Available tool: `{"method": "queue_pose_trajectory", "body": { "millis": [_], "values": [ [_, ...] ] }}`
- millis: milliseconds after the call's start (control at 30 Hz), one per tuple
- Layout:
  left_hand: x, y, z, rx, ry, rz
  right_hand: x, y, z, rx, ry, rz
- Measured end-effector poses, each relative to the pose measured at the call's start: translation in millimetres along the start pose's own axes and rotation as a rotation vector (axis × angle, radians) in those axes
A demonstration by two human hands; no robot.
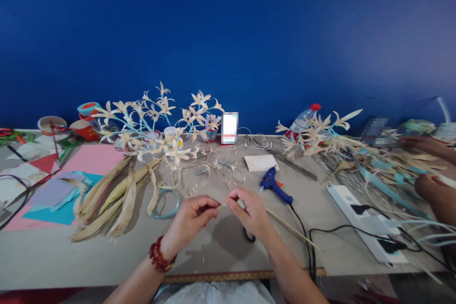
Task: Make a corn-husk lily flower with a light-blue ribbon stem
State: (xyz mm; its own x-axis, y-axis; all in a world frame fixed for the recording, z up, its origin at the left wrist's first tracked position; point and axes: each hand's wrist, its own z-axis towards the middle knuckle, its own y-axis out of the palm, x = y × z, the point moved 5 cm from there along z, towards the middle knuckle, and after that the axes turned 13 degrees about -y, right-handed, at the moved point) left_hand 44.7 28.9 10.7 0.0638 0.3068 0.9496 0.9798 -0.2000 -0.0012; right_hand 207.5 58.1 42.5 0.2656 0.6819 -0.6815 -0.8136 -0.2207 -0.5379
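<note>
My left hand [194, 218], with a red bead bracelet [160, 255] at its wrist, is closed in a pinch on a small pale yellow-green strip [222, 205]. My right hand [251, 211] pinches the same strip from the other side, fingertips close to the left ones. The strip looks like husk, but most of it is hidden by fingers. Under my right hand a black loop [249, 235], like a scissors handle, partly shows. A thin wooden stick [294, 229] runs out beside my right wrist. A blue glue gun [275, 185] lies just beyond that hand.
Dried husks [124, 199] and coloured paper [90, 156] lie left. Husk flowers on blue stems [138, 116] stand behind, near a phone [229, 128]. Right are a power strip [366, 228] with cables, wires and husk flowers [320, 128]. Another person's hand [429, 190] reaches in at far right.
</note>
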Motion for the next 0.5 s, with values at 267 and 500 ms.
{"method": "queue_pose_trajectory", "body": {
  "millis": [267, 500],
  "values": [
    [23, -1.2, -13, 0.119, 0.237, 0.432, 6, 3, -5, 0.046, 0.061, -0.008],
    [26, 3.5, -20, 0.133, 0.289, 0.513, 17, 8, -12, 0.092, 0.184, 0.097]
  ]
}}
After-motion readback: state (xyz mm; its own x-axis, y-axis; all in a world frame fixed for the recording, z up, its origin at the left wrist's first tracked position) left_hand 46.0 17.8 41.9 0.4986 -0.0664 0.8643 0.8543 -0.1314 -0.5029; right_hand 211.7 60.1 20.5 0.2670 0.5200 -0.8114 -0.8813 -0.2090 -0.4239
